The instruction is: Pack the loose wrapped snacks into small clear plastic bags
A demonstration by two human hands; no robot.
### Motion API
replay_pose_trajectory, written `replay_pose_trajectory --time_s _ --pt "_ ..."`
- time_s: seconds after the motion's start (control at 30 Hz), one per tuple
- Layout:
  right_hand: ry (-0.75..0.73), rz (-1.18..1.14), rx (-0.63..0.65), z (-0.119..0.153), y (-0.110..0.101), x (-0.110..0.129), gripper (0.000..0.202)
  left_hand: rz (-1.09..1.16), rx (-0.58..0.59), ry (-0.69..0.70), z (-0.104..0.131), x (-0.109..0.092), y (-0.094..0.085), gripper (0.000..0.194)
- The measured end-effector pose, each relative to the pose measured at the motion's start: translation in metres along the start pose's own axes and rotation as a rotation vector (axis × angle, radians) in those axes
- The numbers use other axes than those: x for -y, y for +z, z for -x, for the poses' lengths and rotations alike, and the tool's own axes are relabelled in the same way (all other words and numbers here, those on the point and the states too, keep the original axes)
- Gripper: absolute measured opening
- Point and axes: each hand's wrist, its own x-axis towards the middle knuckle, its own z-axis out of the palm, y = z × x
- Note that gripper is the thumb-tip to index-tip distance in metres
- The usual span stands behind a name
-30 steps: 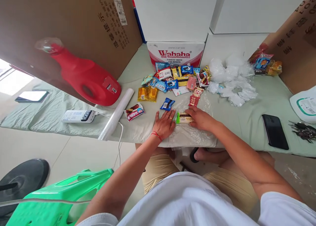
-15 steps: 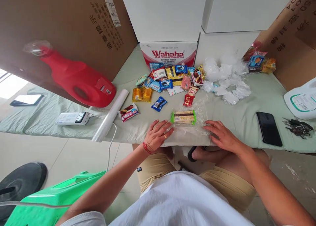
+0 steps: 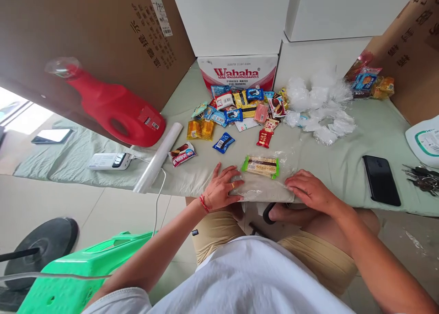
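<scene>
A green-ended packet of wafer-like biscuits (image 3: 261,166) lies on a sheet of clear plastic film (image 3: 255,190) near the table's front edge. My left hand (image 3: 224,189) rests on the film's left side, fingers spread, a ring on one finger. At the film's right edge, my right hand (image 3: 307,189) has its fingers drawn together on the film, with the thumb close below them. Neither hand touches the packet. Beyond it lie a blue snack packet (image 3: 224,142), a red snack packet (image 3: 264,138) and a red-and-white snack packet (image 3: 182,154).
Several snack packets (image 3: 240,106) are heaped before a Wahaha carton (image 3: 238,71). Crumpled clear plastic (image 3: 320,106) lies to their right. A film roll (image 3: 158,157), power bank (image 3: 109,161) and red jug (image 3: 120,108) stand left; a black phone (image 3: 381,180) and keys (image 3: 423,179) lie right.
My right hand's fingers have drawn together at the film's edge. My left hand has turned slightly, its fingers still spread. The biscuit packet sits a little more tilted; the whole view has shifted slightly.
</scene>
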Motion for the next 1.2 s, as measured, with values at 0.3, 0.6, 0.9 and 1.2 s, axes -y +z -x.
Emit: replay_pose_trajectory --time_s 0.3,0.6,0.9,1.2 --pt "0.331 -0.301 -0.033 -0.022 -0.008 -0.012 0.036 0.350 -0.167 -0.218 -0.021 0.007 -0.005 0.036" --pt "0.630 -0.047 -0.179 -0.040 0.009 -0.041 0.031 0.495 -0.428 -0.490 -0.055 0.005 0.010 0.020" --pt "0.057 0.528 -0.211 -0.099 -0.011 0.000 0.052 0.472 -0.511 -0.539 -0.062 0.002 0.015 0.010" --pt "-0.235 0.021 0.237 -0.210 -0.023 -0.029 0.011 0.526 -0.582 -0.504 -0.063 0.004 0.011 0.007"
